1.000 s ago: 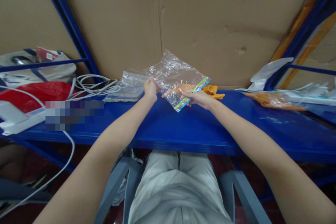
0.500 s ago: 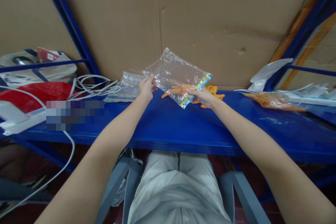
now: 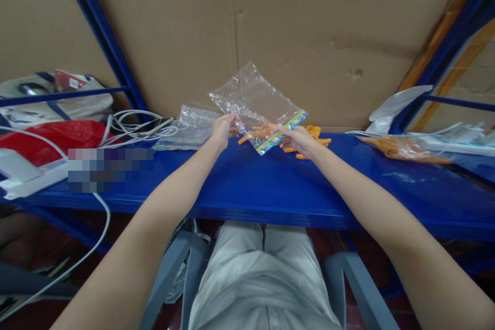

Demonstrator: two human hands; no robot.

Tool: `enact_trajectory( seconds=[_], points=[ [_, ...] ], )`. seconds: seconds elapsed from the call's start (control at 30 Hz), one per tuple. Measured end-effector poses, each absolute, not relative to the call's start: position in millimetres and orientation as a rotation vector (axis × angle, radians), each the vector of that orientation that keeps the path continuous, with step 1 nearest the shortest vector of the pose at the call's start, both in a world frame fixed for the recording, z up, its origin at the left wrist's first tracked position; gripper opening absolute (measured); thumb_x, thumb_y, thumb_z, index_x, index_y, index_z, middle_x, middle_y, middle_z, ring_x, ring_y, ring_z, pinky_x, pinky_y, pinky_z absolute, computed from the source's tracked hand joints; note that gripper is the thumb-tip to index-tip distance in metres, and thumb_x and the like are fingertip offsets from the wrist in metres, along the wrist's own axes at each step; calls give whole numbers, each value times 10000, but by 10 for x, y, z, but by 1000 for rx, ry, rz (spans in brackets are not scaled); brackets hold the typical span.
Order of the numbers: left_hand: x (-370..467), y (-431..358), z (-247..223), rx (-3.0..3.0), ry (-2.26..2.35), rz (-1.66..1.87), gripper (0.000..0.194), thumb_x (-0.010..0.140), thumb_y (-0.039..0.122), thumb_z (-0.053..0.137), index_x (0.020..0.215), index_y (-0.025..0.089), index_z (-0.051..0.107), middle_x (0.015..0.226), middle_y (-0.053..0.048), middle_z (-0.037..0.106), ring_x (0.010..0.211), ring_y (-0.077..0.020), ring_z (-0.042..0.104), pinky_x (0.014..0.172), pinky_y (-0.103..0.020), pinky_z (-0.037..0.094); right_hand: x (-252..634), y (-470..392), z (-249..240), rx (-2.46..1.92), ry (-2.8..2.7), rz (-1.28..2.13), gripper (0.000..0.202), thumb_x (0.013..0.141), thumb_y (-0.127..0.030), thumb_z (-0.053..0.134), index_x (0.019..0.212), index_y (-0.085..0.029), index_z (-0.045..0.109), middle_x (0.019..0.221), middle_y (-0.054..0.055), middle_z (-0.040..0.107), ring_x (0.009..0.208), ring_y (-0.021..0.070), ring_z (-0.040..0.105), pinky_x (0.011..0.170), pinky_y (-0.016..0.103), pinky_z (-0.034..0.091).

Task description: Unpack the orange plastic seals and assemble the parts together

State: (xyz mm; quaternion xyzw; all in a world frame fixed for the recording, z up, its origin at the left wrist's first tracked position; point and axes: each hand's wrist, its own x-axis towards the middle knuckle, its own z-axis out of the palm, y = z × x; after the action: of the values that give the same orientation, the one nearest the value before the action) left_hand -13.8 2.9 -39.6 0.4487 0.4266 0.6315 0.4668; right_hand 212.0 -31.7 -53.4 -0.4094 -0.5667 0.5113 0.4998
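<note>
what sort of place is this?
Likely a workstation in a storeroom or small workshop: a blue rack shelf serves as worktop, cardboard stands behind it, and loose orange pieces lie on it.

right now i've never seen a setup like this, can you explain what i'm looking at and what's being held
There is no robot here: these are a seated person's two bare hands, seen by a camera worn on the head, looking forward and down. The right hand holds a clear plastic bag by its colourful strip. The left hand is at the bag's side edge; its grip is hard to tell. On the blue table lie loose orange pieces behind the bag, and wrapped orange pieces to the right.
</note>
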Motion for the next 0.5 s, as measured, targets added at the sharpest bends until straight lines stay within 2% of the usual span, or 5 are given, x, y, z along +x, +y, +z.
enact_trajectory(
  seconds=[0.1, 0.27, 0.43, 0.5],
  points=[
    [-155, 38, -396, 1114, 1078, 1567, 265, 972, 299, 587, 734, 202, 518, 526, 46, 568, 355, -102, 526, 392, -182, 370, 2206, -274, -494, -948, -1286, 1190, 239, 839, -345, 797, 778, -190, 626, 639, 0, 654, 530, 112, 581, 504, 222, 481],
    [-121, 0, -387, 1190, 1154, 1539, 312, 982, 314, 596, 707, 191, 517, 492, 41, 557, 353, -84, 482, 405, -171, 367, 2376, -140, -486, -948, -1201, 1081, 135, 824, -294, 769, 823, -190, 683, 761, 15, 715, 658, 131, 636, 568, 230, 517],
    [-103, -19, -407, 1317, 1192, 1451, 278, 983, 401, 608, 820, 175, 602, 489, 51, 556, 370, -81, 492, 426, -166, 389, 2443, -68, -534, -1019, -1235, 1041, 111, 790, -281, 788, 791, -193, 721, 805, 21, 742, 763, 151, 682, 770, 298, 576],
    [-103, -5, -420, 1334, 1202, 1455, 276, 1007, 418, 565, 889, 176, 625, 491, 54, 558, 374, -81, 495, 427, -162, 386, 2426, -83, -542, -1034, -1276, 1046, 96, 817, -275, 774, 773, -206, 724, 786, 13, 740, 741, 150, 679, 789, 324, 583]
  ],
)
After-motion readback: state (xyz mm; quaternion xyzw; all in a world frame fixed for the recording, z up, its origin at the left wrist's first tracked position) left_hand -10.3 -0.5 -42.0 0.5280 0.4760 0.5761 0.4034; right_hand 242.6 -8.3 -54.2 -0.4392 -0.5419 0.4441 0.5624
